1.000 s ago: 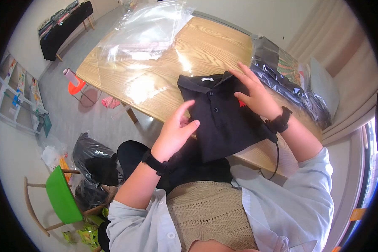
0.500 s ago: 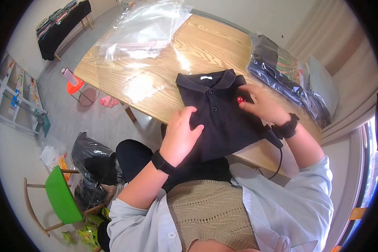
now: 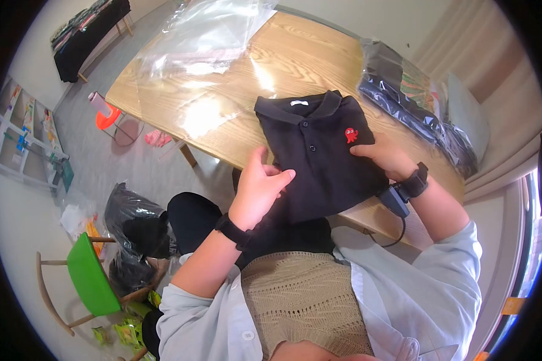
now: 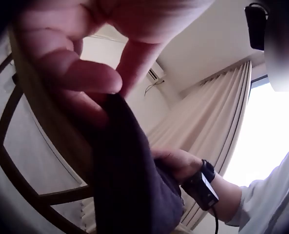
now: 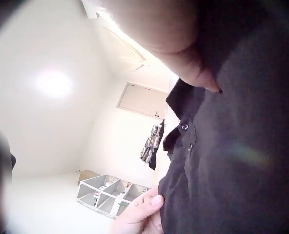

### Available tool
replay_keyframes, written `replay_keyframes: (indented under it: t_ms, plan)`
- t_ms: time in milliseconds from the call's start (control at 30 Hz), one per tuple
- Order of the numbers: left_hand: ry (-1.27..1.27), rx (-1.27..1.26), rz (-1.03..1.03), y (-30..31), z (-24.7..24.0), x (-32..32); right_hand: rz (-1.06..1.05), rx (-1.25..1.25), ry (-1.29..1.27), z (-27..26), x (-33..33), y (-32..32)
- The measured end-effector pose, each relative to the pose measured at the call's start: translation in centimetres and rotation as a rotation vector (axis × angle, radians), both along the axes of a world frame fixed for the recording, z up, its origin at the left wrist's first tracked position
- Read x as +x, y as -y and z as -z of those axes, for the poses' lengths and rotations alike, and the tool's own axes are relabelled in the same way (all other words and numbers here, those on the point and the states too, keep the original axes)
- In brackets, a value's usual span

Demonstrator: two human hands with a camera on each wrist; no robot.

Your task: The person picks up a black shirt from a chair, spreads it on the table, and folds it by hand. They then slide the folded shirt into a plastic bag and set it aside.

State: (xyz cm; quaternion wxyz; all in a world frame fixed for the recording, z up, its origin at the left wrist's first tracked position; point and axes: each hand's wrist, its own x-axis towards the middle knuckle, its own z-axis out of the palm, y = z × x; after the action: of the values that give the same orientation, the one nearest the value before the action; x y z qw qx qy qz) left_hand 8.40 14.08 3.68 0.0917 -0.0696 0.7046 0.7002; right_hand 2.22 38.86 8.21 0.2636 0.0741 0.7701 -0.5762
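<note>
A folded black polo shirt [image 3: 316, 180] with a collar, two visible buttons and a red octopus patch [image 3: 351, 135] lies at the table's near edge, its lower part hanging toward the lap. My left hand [image 3: 254, 189] is at its left edge; in the left wrist view the fingers pinch the dark cloth [image 4: 122, 165]. On the other side my right hand [image 3: 391, 157] grips the right edge, thumb on top just below the patch and the other fingers hidden under the cloth. The right wrist view shows that thumb [image 5: 200, 78] against the shirt front.
Clear plastic bags [image 3: 205, 42] lie at the far left of the wooden table [image 3: 307, 51]. Bagged dark garments [image 3: 391, 90] are along its right side. A green chair [image 3: 91, 274] and a black plastic-wrapped bundle [image 3: 141, 225] stand on the floor at left.
My right hand slid from the collar and shoulder down to the right edge, uncovering the red patch. My left hand has closed in on the left edge. The shirt has shifted slightly away from me.
</note>
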Motion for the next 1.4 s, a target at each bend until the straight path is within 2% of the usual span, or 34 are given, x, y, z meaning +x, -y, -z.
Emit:
replay_keyframes:
  t_ms: [67, 133, 300, 367, 433, 500, 600, 667, 767, 833, 867, 933, 1000, 1067, 1133, 1200, 1233, 1267, 1300, 1367, 1400]
  plan:
    - [0.047, 0.098, 0.009, -0.1, 0.0, 0.0, 0.038, -0.032, -0.048, -0.4, 0.3, 0.0]
    - [0.114, 0.200, 0.100, -0.1, -0.4, -0.4, 0.035, -0.071, -0.012, -0.3, 0.3, -0.2]
    - [0.173, 0.175, 0.172, -0.9, -0.9, -1.5, 0.065, -0.130, -0.035, 0.0, 0.7, 0.1]
    - [0.161, 0.147, 0.207, -1.5, -0.3, -2.1, 0.048, -0.028, -0.127, 0.0, 0.9, 0.0]
    - [-0.416, -0.212, 0.047, -2.8, 1.2, -2.8, 0.003, 0.059, -0.196, 0.5, 0.9, -0.1]
    - [-0.438, -0.208, 0.074, -3.8, 0.3, -3.0, -0.040, 0.148, -0.263, -0.2, 1.1, 0.4]
    - [-0.608, -0.229, 0.162, -5.0, -0.7, -3.1, -0.021, 0.223, -0.195, -1.6, 1.4, 1.9]
    - [-0.571, -0.241, 0.231, -5.7, -1.3, -2.8, -0.040, 0.071, -0.208, -1.2, 1.1, 2.2]
    - [-0.538, -0.146, 0.324, -6.2, -1.6, -2.8, -0.157, 0.074, -0.185, -1.7, 0.5, 2.3]
    - [-0.690, -0.220, 0.461, -6.2, -1.6, -3.1, -0.112, 0.025, -0.135, -2.0, 0.4, 2.4]
    - [-0.596, -0.301, 0.562, -6.0, -2.1, -3.2, -0.066, -0.063, -0.067, -1.9, 0.3, 2.5]
    - [-0.651, -0.316, 0.545, -5.8, -1.6, -2.8, 0.020, -0.145, 0.041, -1.6, 0.0, 2.5]
    - [-0.702, -0.336, 0.519, -5.0, -1.5, -2.8, 0.057, -0.186, 0.024, -0.5, -0.5, 1.9]
    - [-0.441, 0.017, 0.579, -2.3, -2.0, -3.4, 0.122, -0.285, 0.041, 0.3, -0.8, 1.5]
    - [-0.376, -0.140, 0.366, 1.9, -3.1, -3.7, 0.149, -0.310, 0.018, 0.2, -0.2, 1.5]
    - [-0.624, -0.646, 0.144, 7.3, -2.4, -4.8, 0.198, -0.322, -0.037, -0.5, 0.5, 1.5]
    - [-0.659, -0.808, 0.049, 9.9, -1.6, -5.6, 0.200, -0.320, -0.067, -1.0, 0.7, 1.5]
    - [-0.594, -1.054, 0.057, 12.3, -1.7, -6.1, 0.171, -0.319, -0.060, -1.1, 0.6, 1.1]
    - [-0.588, -1.068, 0.045, 14.1, -1.1, -6.6, 0.156, -0.329, -0.059, -1.3, 0.7, 1.0]
    - [-0.684, -1.472, 0.014, 16.6, 0.7, -7.8, 0.141, -0.368, -0.171, -1.7, 0.9, 1.1]
    - [-0.686, -1.481, 0.005, 16.8, 1.2, -8.1, 0.153, -0.347, -0.184, -2.0, 1.1, 1.1]
